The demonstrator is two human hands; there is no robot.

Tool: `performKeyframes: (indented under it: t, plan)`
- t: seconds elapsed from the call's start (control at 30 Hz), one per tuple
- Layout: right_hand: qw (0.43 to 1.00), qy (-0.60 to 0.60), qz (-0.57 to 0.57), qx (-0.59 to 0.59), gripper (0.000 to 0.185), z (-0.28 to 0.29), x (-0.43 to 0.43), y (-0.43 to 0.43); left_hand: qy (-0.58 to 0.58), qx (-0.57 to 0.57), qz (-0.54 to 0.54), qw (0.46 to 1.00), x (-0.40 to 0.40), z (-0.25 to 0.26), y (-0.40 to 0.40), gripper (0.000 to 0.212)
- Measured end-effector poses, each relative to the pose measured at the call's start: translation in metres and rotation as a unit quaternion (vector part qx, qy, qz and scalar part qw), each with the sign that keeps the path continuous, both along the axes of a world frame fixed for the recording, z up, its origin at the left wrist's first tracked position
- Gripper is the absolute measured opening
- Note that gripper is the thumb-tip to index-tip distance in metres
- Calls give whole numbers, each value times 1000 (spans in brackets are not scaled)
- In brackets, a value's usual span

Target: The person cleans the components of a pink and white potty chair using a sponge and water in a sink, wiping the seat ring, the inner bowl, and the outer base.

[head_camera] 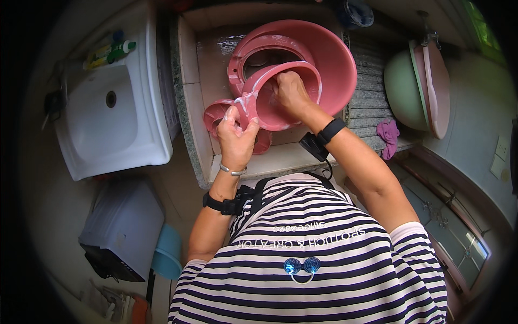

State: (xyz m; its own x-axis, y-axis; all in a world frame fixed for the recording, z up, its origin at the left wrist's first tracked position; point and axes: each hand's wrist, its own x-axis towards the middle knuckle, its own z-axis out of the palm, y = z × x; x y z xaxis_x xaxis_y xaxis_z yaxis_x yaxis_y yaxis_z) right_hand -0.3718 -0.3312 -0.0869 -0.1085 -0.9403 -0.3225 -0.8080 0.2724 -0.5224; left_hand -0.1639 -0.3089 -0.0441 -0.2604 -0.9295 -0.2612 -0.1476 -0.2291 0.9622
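Note:
My left hand grips the left end of a pink plastic pot, thumb and fingers pinching its wall near the rim. White suds streak the pot's rim and that end. The pot is tilted with its opening towards me. Inside it is my right hand, its fingers curled down near the inner wall; whether they hold anything is hidden. Behind the pot, a pink ring-shaped plastic part leans in a large pink basin. Below my left hand, another pink plastic part with curved openings shows partly.
These stand in a tiled trough with a stone edge. Left is a white washbasin with a green-capped bottle. On the right, a ribbed stone slab bears a purple cloth; green and pink basins lean beside a tap.

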Motion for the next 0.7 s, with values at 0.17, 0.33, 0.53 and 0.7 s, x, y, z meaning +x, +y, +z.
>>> performKeyframes:
  t: [0.17,0.33,0.53,0.7]
  plan:
    - [985,95,92,-109,18,-7,-14,34,16,16,16,1000,0,-1,0,22]
    - [988,-68,90,105,30,5,15,30,29,50,-2,998,1,-3,0,24]
    - [959,-219,111,-145,37,46,34,45,133,105,101,980,1,-18,-8,14]
    - [938,145,312,-50,18,74,-24,61,181,169,101,963,-1,-14,-10,10]
